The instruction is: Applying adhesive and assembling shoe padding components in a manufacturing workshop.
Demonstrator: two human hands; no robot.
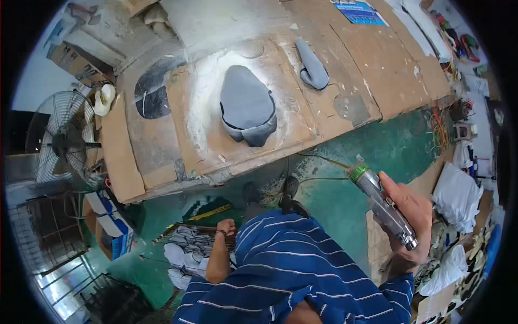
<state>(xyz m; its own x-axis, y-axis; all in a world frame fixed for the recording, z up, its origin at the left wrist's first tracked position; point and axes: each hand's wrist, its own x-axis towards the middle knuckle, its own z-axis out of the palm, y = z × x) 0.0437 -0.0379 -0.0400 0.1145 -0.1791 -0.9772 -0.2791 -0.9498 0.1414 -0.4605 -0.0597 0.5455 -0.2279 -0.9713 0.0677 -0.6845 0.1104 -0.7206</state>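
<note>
My right hand (411, 215) grips a silver spray gun (382, 202) with a green ring near its nozzle, held at waist height to my right, its tip pointing up toward the table. My left hand (227, 227) hangs at my side as a closed fist with nothing in it, just above a pile of grey pieces (186, 254) on the floor. On the cardboard-covered table (135, 162) ahead lies a large grey moulded piece (247, 105), ringed by white spray dust. A smaller grey piece (312, 66) lies further back to the right.
A standing fan (60, 137) is at the left beside stacked boxes (110, 224). The floor is green. White bags and cloth (457, 197) pile up at the right, with tangled wires (440, 127) near the table's right end. A hose runs across the floor.
</note>
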